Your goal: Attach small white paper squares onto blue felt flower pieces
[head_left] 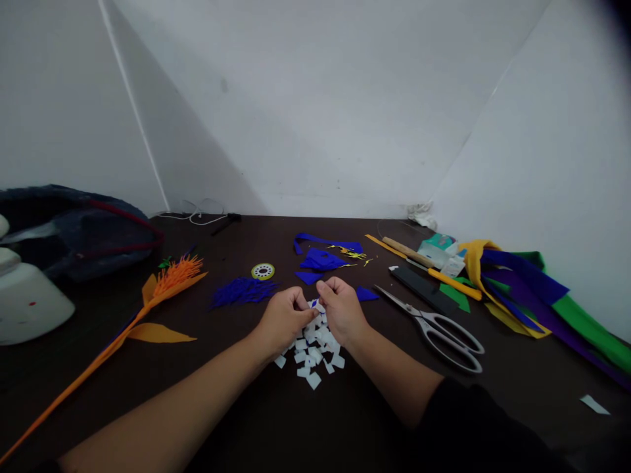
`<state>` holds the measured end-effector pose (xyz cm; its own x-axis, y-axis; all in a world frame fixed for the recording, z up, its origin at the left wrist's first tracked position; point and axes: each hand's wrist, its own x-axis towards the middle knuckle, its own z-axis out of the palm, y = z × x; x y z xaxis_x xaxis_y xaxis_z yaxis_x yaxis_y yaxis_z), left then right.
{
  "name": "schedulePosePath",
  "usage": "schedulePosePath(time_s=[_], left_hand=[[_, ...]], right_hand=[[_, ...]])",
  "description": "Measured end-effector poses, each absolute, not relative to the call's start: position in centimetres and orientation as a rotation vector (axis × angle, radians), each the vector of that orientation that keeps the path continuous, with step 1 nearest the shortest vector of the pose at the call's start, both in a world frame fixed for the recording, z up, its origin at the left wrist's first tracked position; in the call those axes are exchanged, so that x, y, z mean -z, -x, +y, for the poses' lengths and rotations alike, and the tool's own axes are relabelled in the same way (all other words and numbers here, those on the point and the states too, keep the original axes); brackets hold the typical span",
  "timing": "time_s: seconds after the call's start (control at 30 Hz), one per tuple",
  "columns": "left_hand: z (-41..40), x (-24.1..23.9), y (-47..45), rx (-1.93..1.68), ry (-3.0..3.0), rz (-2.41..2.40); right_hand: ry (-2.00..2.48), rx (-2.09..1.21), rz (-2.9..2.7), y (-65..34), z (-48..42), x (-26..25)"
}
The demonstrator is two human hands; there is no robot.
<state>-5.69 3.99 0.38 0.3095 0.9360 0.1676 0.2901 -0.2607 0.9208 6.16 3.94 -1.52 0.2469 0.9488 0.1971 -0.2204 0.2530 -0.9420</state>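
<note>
Over a heap of small white paper-like pieces (314, 358), my left hand (283, 322) and my right hand (344, 309) meet with their fingertips close together. Thumb and forefinger are pinched on each hand. A bit of white and blue shows between the fingertips, too small and partly hidden to name. Some blue specks show among the white pieces. To the left of my hands lies a pile of thin blue twisted strips (243, 292), and behind them are cut blue pieces (321, 260). A roll of tape (263, 270) with a yellow rim lies beside the blue strips.
Grey-handled scissors (434, 325), a black flat case (422, 289) and a yellow cutter (454, 284) lie right. Coloured sheets (522, 282) are heaped at the wall. An orange craft flower (172, 282), a white jar (32, 302) and a dark bag (98, 230) are left.
</note>
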Motion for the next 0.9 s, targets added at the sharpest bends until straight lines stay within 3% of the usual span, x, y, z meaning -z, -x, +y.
schedulePosePath(time_s=[0.2, 0.53, 0.9], left_hand=[[4.1, -0.5, 6.0, -0.904, -1.845, 1.180], [4.2, -1.0, 5.9, -0.890, -1.580, 0.843], [4.3, -0.8, 6.1, -0.994, -1.709, 1.037]], right_hand=[[0.989, -0.971, -0.979, -6.5, 3.9, 1.5], [0.845, -1.194, -0.989, -5.8, 3.5, 1.1], [1.077, -0.838, -1.043, -6.4, 3.7, 0.9]])
